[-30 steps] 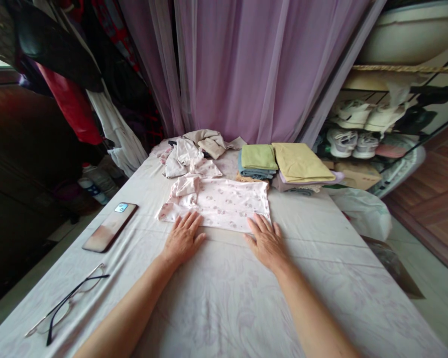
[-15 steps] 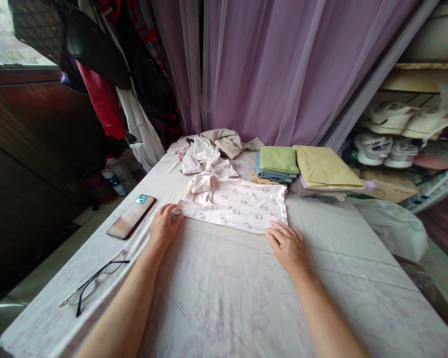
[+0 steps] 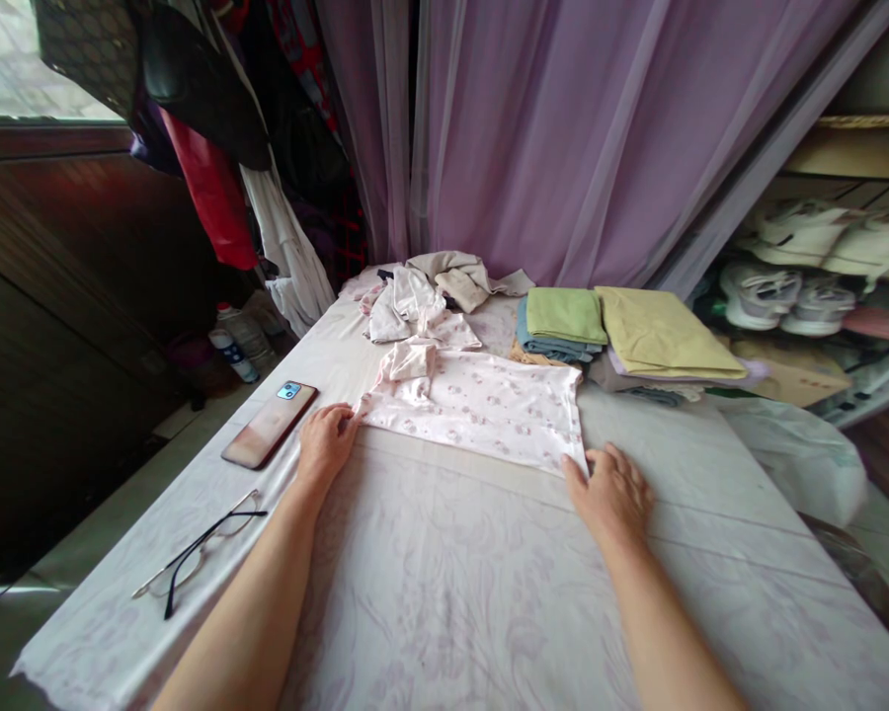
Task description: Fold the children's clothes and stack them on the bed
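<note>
A pale pink printed shirt (image 3: 489, 400) lies flat in front of me, folded lengthwise, a sleeve (image 3: 409, 365) turned back over its left end. At its near left corner my left hand (image 3: 327, 442) is closed, fingertips pinching the cloth. My right hand (image 3: 613, 494) rests at the near right corner, its thumb against the hem and its fingers spread on the sheet. Behind the shirt is a loose heap of crumpled clothes (image 3: 400, 306). Folded clothes stand to the right in two piles, a green one on top (image 3: 564, 315) and a yellow one on top (image 3: 663, 331).
A phone (image 3: 271, 425) and a pair of glasses (image 3: 197, 553) lie on the patterned sheet (image 3: 430, 583) at the left. Purple curtains (image 3: 533, 138) hang behind. Shoes (image 3: 760, 294) fill a rack at the right, and a clear plastic bag (image 3: 800, 454) sits by the right edge.
My right hand has slid right, from on top of the shirt's near edge to its corner, and its thumb has spread. My left hand stays at the left corner. The view has shifted slightly.
</note>
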### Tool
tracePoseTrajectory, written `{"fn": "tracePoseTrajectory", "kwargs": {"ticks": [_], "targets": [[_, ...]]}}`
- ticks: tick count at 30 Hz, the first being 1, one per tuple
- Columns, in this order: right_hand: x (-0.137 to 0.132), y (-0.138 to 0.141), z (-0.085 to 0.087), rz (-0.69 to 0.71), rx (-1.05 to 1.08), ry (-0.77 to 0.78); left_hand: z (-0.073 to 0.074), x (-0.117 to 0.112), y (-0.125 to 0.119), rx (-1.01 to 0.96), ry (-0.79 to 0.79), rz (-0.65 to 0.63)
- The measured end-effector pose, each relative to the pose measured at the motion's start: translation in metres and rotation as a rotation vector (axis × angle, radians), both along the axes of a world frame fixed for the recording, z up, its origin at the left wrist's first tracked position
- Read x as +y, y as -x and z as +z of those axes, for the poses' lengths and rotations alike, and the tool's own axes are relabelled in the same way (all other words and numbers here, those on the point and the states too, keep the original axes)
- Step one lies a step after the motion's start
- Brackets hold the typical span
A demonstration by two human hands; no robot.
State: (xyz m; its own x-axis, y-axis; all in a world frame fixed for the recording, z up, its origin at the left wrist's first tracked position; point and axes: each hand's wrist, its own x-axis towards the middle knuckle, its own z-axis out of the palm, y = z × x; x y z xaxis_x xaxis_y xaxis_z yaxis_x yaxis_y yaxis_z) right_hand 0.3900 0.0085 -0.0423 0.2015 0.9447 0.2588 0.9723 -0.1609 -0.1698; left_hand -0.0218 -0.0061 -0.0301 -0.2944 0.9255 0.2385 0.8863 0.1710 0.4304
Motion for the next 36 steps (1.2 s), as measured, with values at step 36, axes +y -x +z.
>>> {"fn": "tracePoseTrajectory", "kwargs": {"ticks": [36], "targets": [[0.035, 0.012, 0.036, -0.113, 0.211, 0.266, 0.043, 0.028, 0.006, -1.078, 0.314, 0.056]]}}
